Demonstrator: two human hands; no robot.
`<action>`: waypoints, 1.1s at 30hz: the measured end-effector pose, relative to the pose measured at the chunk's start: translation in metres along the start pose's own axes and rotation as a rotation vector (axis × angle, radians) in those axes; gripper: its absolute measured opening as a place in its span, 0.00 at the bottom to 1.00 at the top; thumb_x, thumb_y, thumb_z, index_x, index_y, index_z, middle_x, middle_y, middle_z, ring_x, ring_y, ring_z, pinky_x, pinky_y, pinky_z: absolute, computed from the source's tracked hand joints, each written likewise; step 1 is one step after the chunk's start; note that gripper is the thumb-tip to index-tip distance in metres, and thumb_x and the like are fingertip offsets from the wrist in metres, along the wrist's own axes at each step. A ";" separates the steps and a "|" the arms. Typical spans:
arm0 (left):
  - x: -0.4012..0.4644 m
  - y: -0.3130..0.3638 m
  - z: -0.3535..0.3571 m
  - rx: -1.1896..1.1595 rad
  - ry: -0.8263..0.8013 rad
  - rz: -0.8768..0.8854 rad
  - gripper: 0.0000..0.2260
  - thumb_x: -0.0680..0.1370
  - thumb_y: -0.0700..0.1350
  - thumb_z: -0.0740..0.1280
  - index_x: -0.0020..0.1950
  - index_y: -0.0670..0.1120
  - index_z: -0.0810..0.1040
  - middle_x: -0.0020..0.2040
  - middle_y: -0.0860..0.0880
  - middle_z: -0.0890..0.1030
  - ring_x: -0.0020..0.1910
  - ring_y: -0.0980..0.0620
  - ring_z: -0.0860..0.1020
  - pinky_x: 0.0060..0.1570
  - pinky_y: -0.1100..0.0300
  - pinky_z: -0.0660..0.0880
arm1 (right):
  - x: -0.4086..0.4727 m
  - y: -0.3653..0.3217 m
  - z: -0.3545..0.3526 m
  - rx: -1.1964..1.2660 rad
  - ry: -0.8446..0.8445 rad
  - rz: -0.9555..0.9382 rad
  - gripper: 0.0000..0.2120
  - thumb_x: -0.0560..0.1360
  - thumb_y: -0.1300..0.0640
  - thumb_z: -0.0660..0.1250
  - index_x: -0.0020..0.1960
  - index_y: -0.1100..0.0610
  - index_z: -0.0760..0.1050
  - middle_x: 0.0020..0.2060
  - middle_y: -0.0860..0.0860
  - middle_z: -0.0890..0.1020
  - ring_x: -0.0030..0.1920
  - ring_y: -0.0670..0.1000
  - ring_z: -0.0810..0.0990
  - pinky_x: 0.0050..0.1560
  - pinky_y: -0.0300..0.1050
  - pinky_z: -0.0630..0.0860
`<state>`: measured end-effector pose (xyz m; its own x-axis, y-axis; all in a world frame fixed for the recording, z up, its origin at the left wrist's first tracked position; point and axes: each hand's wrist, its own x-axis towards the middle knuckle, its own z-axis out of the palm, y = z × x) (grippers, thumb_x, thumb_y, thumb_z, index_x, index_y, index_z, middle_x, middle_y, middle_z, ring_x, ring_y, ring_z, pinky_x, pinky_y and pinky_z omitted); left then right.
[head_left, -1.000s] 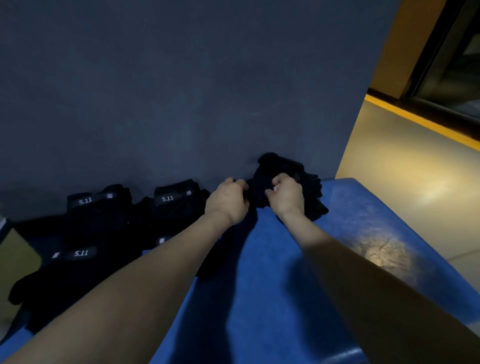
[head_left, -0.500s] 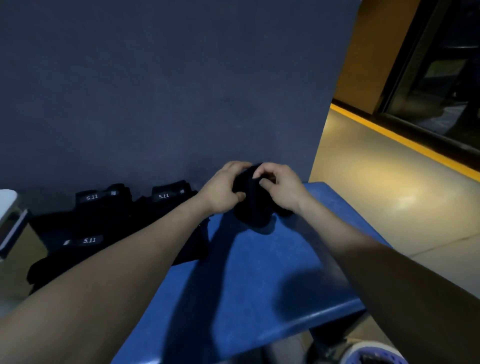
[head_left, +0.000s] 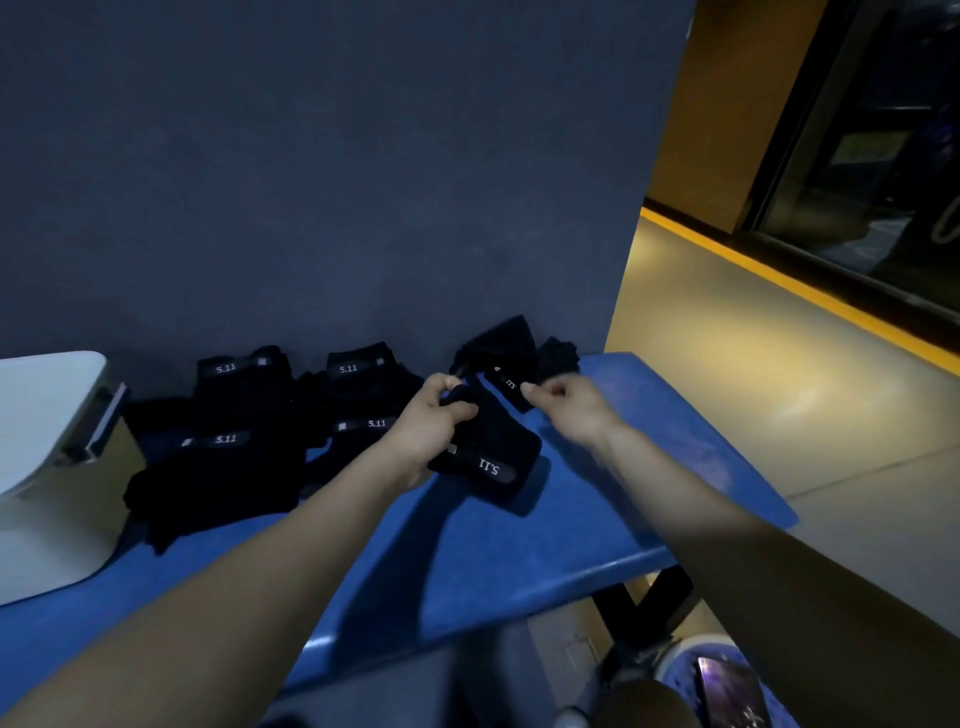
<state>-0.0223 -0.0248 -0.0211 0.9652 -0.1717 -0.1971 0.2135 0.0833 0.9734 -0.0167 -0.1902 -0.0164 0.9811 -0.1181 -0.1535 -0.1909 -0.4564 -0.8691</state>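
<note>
On the blue table (head_left: 467, 566) my left hand (head_left: 434, 428) grips a folded black sock bundle (head_left: 491, 465) marked 5.11, which hangs just above the tabletop. My right hand (head_left: 571, 408) is blurred, just right of the bundle and clear of it. Its fingertips are at the end of a loose black sock (head_left: 506, 383) with a 5.11 label. Whether they pinch that sock is unclear. Behind it a small heap of loose black socks (head_left: 501, 345) lies against the wall.
Several folded 5.11 sock bundles (head_left: 234, 395) lie in rows left of my hands. A white lidded bin (head_left: 47, 467) stands at the table's left end. The table's right edge drops to a tan floor (head_left: 779, 389). A phone (head_left: 727, 693) lies on a stool below.
Both hands held the sock bundle together near the wall. Now only my left hand holds it, lower and turned label-up, while my right hand has come off and moved right.
</note>
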 end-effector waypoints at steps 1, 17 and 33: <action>-0.003 -0.003 0.000 -0.082 0.016 -0.012 0.10 0.78 0.32 0.59 0.48 0.47 0.71 0.40 0.45 0.78 0.33 0.49 0.78 0.29 0.59 0.77 | -0.006 0.004 0.004 0.051 -0.066 0.121 0.14 0.77 0.46 0.63 0.41 0.56 0.70 0.34 0.54 0.72 0.32 0.51 0.70 0.36 0.43 0.68; -0.004 -0.029 0.000 0.263 0.112 0.013 0.09 0.75 0.33 0.67 0.41 0.46 0.74 0.41 0.46 0.78 0.39 0.52 0.78 0.37 0.59 0.77 | -0.001 0.042 0.017 0.215 0.248 0.058 0.18 0.71 0.67 0.71 0.59 0.61 0.70 0.51 0.56 0.77 0.51 0.54 0.78 0.54 0.49 0.77; 0.007 -0.036 0.008 0.538 0.034 0.130 0.06 0.79 0.37 0.61 0.50 0.46 0.76 0.47 0.51 0.78 0.50 0.53 0.76 0.50 0.64 0.72 | -0.004 0.046 0.029 0.599 0.038 0.327 0.08 0.79 0.67 0.58 0.53 0.62 0.75 0.40 0.57 0.79 0.36 0.53 0.78 0.31 0.45 0.78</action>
<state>-0.0242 -0.0365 -0.0563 0.9847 -0.1611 -0.0660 -0.0065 -0.4129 0.9107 -0.0289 -0.1851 -0.0693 0.8721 -0.2027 -0.4454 -0.4155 0.1740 -0.8928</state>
